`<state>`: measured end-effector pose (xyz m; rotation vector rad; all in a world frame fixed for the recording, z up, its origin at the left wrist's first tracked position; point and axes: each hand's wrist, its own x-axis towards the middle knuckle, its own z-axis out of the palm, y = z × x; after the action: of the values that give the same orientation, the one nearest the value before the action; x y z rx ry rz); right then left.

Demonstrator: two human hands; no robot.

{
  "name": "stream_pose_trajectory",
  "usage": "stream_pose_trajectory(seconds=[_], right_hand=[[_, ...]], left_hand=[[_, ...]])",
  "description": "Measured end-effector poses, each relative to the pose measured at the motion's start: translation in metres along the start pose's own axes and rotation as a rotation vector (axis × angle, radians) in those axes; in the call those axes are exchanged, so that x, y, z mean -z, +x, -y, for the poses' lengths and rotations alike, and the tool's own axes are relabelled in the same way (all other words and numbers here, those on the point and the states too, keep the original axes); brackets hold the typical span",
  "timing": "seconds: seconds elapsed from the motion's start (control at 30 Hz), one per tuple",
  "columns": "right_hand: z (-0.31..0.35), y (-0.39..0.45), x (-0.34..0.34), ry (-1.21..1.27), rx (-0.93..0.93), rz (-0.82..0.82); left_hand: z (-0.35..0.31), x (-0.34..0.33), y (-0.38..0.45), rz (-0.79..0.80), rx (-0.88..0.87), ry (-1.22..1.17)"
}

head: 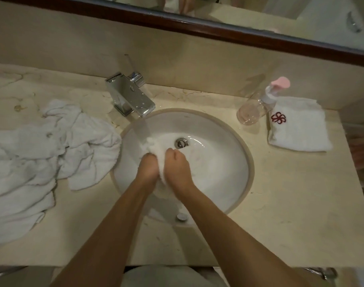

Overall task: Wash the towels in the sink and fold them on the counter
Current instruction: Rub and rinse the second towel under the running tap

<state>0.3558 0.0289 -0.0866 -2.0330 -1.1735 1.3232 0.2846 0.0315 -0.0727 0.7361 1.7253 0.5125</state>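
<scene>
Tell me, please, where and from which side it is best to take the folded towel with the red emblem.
Probably by its near edge, coming from the front. The folded towel lies flat on the counter, and the pump bottle stands close at its far left corner, so the front and right sides are free.

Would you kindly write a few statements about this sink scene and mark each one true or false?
1. Both hands, left hand and right hand, grip a white towel in the sink. True.
2. The folded towel lies left of the sink. False: it lies on the right, beside the pump bottle.
3. Crumpled towels lie on the counter at left. True.
4. The faucet is off. False: water runs from it onto the towel.
</scene>
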Motion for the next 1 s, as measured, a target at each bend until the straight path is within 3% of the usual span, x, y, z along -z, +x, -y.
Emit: stream_pose_trajectory(seconds=[0.13, 0.2, 0.3, 0.37, 0.4, 0.5, 0.57, 0.63, 0.7, 0.77, 0.83, 0.9, 1.0], right_hand=[[-0.005, 0.032, 0.022, 0.17, -0.295, -0.262], [-0.011, 0.033, 0.031, 0.314, -0.367, -0.135], [-0.018, -0.011, 0.017, 0.322, -0.157, 0.101], [-0.022, -0.026, 0.006, 0.155, -0.026, 0.044], [-0.022, -0.017, 0.005, 0.055, -0.033, -0.072], [-0.011, 0.03, 0.022, 0.006, -0.284, -0.236], [-0.015, 0.056, 0.038, 0.16, -0.38, -0.149], [-0.014, 0.039, 0.042, 0.354, -0.326, 0.066], [-0.015, -0.001, 0.03, 0.273, -0.132, 0.185], [-0.026, -0.028, 0.01, 0.173, 0.037, 0.106], [-0.031, -0.025, 0.003, 0.106, 0.023, -0.097], [-0.03, 0.004, 0.008, 0.07, -0.158, -0.239], [-0.021, 0.029, 0.029, 0.227, -0.317, -0.116]], left_hand=[[0.009, -0.017, -0.051, 0.12, -0.193, 0.055], [0.022, -0.024, -0.051, 0.055, -0.159, 0.006], [0.036, -0.015, -0.016, -0.017, 0.089, -0.267], [0.033, -0.017, -0.012, 0.081, 0.109, -0.268], [0.033, -0.021, -0.016, 0.094, 0.082, -0.224], [0.029, -0.03, -0.038, 0.106, -0.033, 0.017], [0.031, -0.031, -0.039, 0.129, -0.114, 0.042], [0.03, -0.026, -0.021, 0.029, -0.032, -0.17], [0.025, -0.021, -0.006, 0.039, 0.229, -0.631], [0.026, -0.025, -0.003, 0.109, 0.33, -0.833], [0.03, -0.032, -0.009, 0.067, 0.245, -0.696], [0.039, -0.043, -0.018, -0.057, 0.162, -0.504], [0.04, -0.053, -0.039, -0.032, 0.058, -0.397]])
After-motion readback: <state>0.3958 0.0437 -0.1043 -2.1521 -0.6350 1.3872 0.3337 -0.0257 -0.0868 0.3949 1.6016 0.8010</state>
